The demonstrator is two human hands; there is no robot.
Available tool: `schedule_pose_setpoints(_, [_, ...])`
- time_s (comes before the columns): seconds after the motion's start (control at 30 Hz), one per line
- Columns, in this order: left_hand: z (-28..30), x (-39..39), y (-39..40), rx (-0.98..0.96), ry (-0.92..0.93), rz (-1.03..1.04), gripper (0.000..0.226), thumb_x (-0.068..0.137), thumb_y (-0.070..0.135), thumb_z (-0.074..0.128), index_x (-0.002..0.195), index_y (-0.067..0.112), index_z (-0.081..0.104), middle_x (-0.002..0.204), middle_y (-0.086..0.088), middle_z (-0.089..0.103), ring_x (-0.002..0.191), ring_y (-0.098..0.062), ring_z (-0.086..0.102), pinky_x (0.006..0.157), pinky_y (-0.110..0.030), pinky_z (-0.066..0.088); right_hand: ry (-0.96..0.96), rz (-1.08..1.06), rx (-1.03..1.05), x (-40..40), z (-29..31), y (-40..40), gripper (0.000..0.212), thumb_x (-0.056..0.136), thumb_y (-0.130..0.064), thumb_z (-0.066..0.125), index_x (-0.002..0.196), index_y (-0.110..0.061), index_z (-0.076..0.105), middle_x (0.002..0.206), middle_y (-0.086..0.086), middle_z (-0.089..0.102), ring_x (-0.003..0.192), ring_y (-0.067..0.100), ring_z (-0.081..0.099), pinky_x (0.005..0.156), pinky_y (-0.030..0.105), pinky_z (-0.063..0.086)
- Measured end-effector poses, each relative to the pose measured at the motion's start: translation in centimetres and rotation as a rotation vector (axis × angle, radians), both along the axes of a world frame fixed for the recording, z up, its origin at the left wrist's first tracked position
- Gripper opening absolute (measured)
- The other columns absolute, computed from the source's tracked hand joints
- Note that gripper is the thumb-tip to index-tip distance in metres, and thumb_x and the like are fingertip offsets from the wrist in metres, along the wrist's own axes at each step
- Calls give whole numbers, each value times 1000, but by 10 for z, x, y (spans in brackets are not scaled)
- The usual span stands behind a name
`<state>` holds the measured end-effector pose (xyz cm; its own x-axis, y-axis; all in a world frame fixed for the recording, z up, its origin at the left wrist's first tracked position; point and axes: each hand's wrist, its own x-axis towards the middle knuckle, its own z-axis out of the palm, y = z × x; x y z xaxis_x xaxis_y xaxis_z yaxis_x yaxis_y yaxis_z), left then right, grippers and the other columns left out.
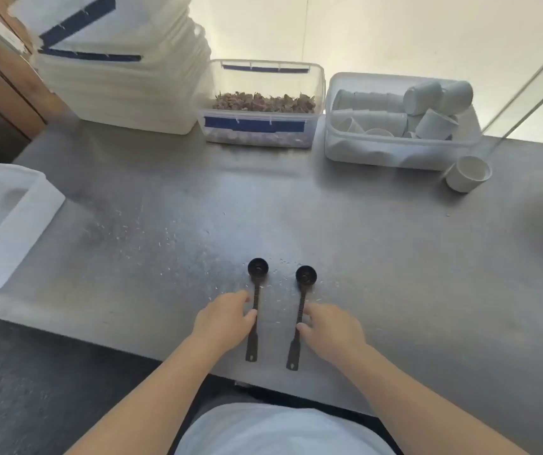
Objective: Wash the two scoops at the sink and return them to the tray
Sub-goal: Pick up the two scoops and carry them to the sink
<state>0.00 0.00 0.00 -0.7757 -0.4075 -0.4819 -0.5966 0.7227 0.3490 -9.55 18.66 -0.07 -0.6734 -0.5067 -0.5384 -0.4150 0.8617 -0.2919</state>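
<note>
Two black scoops lie flat and side by side on the grey metal counter (394, 257), bowls pointing away from me. My left hand (224, 320) touches the ribbed handle of the left scoop (257, 274) from its left side with thumb and forefinger tips. My right hand (332, 330) does the same from the right side on the right scoop (305, 277). Neither scoop is lifted. No sink is in view.
At the back stand stacked white lidded tubs (125, 77), a clear tub of brown pieces (263, 126) and a clear tub of white cups (401, 149). A loose white cup (468, 174) stands on the right, a white lid (4, 224) lies at left. Small white grains litter the counter.
</note>
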Motion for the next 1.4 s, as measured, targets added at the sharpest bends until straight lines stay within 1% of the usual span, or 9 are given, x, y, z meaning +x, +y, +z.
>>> schedule_pose_setpoints(0.2, [-23,-5,-13,151,25,124,34,91,34,55,122,20,56,107,-1,64,92,-22,61,83,-39,53,-98,-343,-18,9,-19,-4,29,89,-41,56,113,-27,64,118,-1,67,107,26,63,81,35,50])
schedule_pose_setpoints(0.33, [-36,-15,-17,190,34,145,33,89,35,60,117,17,59,105,-4,67,92,-24,63,82,-38,54,-171,-614,-91,3,-32,-16,14,88,-36,63,83,-24,67,93,2,70,94,25,65,74,31,50])
schedule_pose_setpoints(0.4, [-39,-20,-18,200,35,161,32,88,37,62,113,17,61,104,-5,68,91,-24,64,79,-36,54,-161,-692,-110,-1,-38,-22,22,86,-34,66,69,-22,64,78,3,67,88,26,66,67,27,43])
schedule_pose_setpoints(0.47, [-43,-24,-19,213,31,184,27,87,37,62,106,19,64,100,-5,69,88,-24,65,75,-35,53,-156,-742,-118,-4,-42,-26,26,84,-34,68,63,-20,63,70,0,64,82,25,64,65,26,39])
schedule_pose_setpoints(0.73, [-46,-40,-26,226,-44,168,15,83,30,65,76,16,63,76,-6,72,77,-23,67,68,-34,55,-179,-790,-156,-10,-50,-36,10,82,-28,71,82,-20,76,85,4,77,88,22,70,73,27,51])
schedule_pose_setpoints(0.8, [-48,-42,-30,254,-58,159,20,84,27,66,69,15,60,75,-7,72,73,-20,69,67,-34,57,-192,-781,-156,-10,-50,-38,9,82,-27,71,75,-23,73,84,4,77,87,23,70,76,28,53])
schedule_pose_setpoints(0.9, [-49,-45,-38,345,-95,168,28,86,22,68,62,16,55,71,-4,73,60,-10,72,52,-22,54,-228,-790,-170,-10,-52,-39,19,82,-25,72,63,-25,65,81,5,77,80,21,71,76,30,55])
schedule_pose_setpoints(1.07, [-42,-47,-51,534,-139,217,19,87,16,67,72,12,57,70,-5,70,63,-14,72,57,-26,55,-397,-855,-285,-9,-51,-41,20,85,-11,70,66,-17,68,67,5,71,51,8,65,58,20,51])
schedule_pose_setpoints(1.4, [-2,-19,-58,823,-88,295,7,88,19,66,92,13,67,73,0,71,65,-15,69,56,-27,51,-566,-892,-487,11,-4,-46,15,92,-8,63,78,-10,68,64,1,62,53,7,56,58,20,48])
